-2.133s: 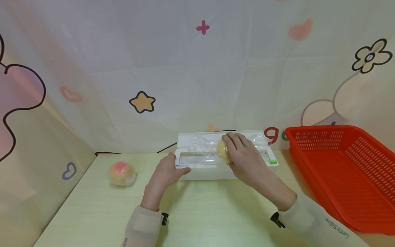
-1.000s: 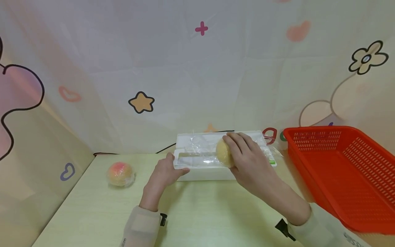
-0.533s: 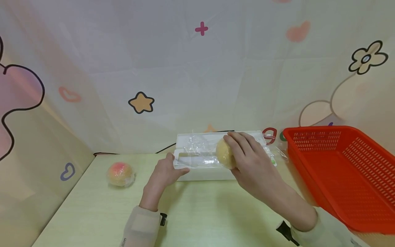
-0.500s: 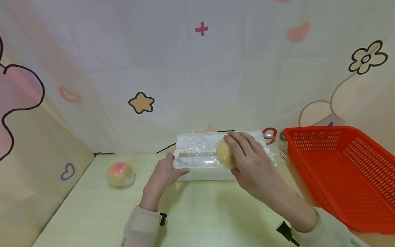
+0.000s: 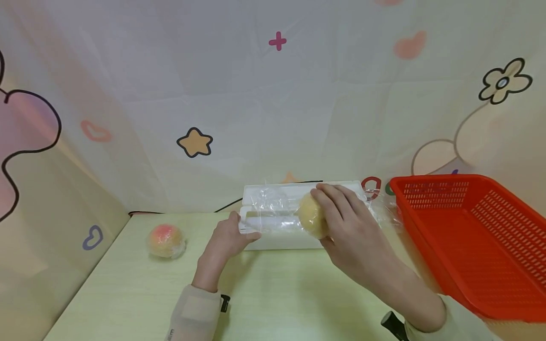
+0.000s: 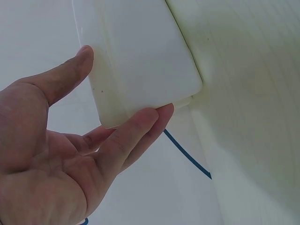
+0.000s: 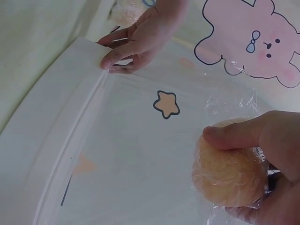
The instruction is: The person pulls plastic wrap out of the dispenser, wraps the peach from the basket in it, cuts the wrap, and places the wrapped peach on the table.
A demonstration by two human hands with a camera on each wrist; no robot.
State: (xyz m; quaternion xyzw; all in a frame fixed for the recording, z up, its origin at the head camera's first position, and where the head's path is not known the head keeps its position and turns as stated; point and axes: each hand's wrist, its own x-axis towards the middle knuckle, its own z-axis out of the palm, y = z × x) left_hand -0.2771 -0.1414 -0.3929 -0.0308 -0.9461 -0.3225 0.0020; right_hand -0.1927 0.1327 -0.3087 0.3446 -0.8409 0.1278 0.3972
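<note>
My right hand [image 5: 326, 213] grips a round yellow fruit [image 5: 310, 217] partly covered in clear cling film [image 5: 273, 208], over a long white film dispenser box [image 5: 277, 239] at the table's back. The film stretches from the box over the fruit and trails right toward the basket. In the right wrist view my thumb [image 7: 243, 133] presses on the wrapped fruit [image 7: 227, 178]. My left hand [image 5: 244, 228] holds the box's left end, thumb on top and fingers curled under the corner; in the left wrist view this hand [image 6: 124, 86] clasps the box corner [image 6: 140, 56].
A film-wrapped peach [image 5: 166, 240] lies on the pale green table [image 5: 273, 293] at the left. A large red perforated basket [image 5: 477, 237] stands at the right. A dark cable [image 5: 226, 204] runs behind the box along the patterned backdrop.
My right hand has drawn the fruit slightly nearer and rightward, and the loose film now spreads further toward the basket. My left hand has stayed on the box.
</note>
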